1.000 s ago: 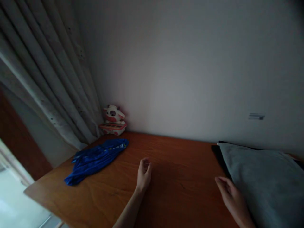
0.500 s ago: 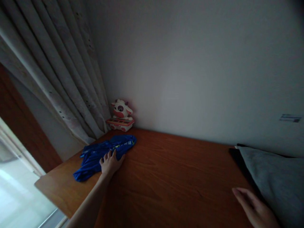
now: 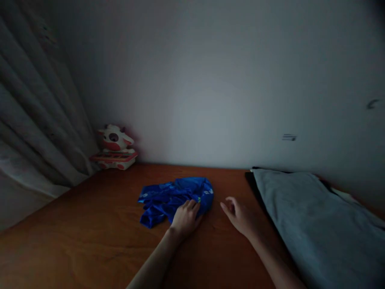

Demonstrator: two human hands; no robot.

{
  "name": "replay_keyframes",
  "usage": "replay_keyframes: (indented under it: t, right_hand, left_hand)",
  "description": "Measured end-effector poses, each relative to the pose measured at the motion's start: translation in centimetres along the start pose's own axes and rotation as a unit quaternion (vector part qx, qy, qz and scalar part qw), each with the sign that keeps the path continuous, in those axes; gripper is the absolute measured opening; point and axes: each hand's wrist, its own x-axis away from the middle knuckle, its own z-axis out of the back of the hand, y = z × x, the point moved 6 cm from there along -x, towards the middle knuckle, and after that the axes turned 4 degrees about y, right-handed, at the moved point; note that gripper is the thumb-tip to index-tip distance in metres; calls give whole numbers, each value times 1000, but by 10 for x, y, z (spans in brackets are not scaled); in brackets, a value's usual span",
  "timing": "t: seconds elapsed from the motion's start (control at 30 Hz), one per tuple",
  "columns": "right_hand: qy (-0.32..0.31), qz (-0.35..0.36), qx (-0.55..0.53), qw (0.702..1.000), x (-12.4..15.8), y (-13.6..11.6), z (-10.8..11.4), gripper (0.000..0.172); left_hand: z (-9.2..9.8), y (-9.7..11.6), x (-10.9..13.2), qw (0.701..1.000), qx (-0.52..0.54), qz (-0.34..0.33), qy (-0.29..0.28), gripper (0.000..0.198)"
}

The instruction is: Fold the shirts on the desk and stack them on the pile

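A crumpled blue garment point(image 3: 171, 196) lies on the brown wooden table point(image 3: 90, 233), near its middle. My left hand point(image 3: 185, 218) rests on the garment's near edge with its fingers curled into the cloth. My right hand point(image 3: 239, 216) hovers just right of the garment, fingers loosely apart, holding nothing.
A grey folded cloth point(image 3: 315, 224) with something dark under it covers the table's right side. A white and red toy cow point(image 3: 114, 146) stands in the back left corner by the curtain point(image 3: 33, 132). A plain wall runs behind.
My left hand reached the blue garment at the table's left and has dragged it toward the middle. My right hand has moved in from the grey cloth toward the garment.
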Motion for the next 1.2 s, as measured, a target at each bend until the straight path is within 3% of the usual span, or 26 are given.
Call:
replay_keyframes:
  t: [0.1,0.17,0.23,0.33,0.43,0.53,0.57,0.63,0.73,0.87,0.93,1.0,1.1,1.2]
  right_hand:
    - [106,-6,18,994,-2,5,14,60]
    - [181,-22,61,981,1,10,28,62]
    - [205,-45,107,972,5,13,39,60]
    - [132,-59,128,981,6,8,42,48]
    - [39,-43,36,998,8,-5,40,48]
    - [-37,-42,-88,995,11,-12,34,56]
    - [-39,-48,-103,993,11,-11,33,57]
    - [18,-60,-85,994,10,-3,38,52]
    - [124,-23,-16,992,11,6,46,33]
    - [101,19,85,991,15,7,36,49]
    - [75,9,121,990,16,1,35,43]
    - [57,-18,119,991,16,-6,38,31]
    - [60,-47,78,994,15,-15,46,50]
    - [97,-4,46,994,16,-20,50,40]
  left_hand:
    - [-11,68,-11,988,66,-135,-42,33]
    - [-6,83,-10,979,111,-165,-44,37]
    - [2,76,-7,978,145,-149,-25,34]
    - [13,40,-4,988,128,-78,28,26]
    - [26,-3,-3,990,86,35,107,26]
    - [34,-29,-1,975,105,123,149,28]
    - [34,-32,0,973,116,137,148,31]
    - [30,-31,2,975,129,137,118,36]
    - [11,-20,6,990,133,47,23,42]
    - [-13,-13,12,986,140,-81,-40,54]
    - [-15,-17,10,988,121,-89,-31,53]
    - [-4,-27,3,997,54,-40,29,49]
    - [27,-41,-1,985,-62,74,140,44]
    - [41,-32,-1,987,-64,93,118,39]
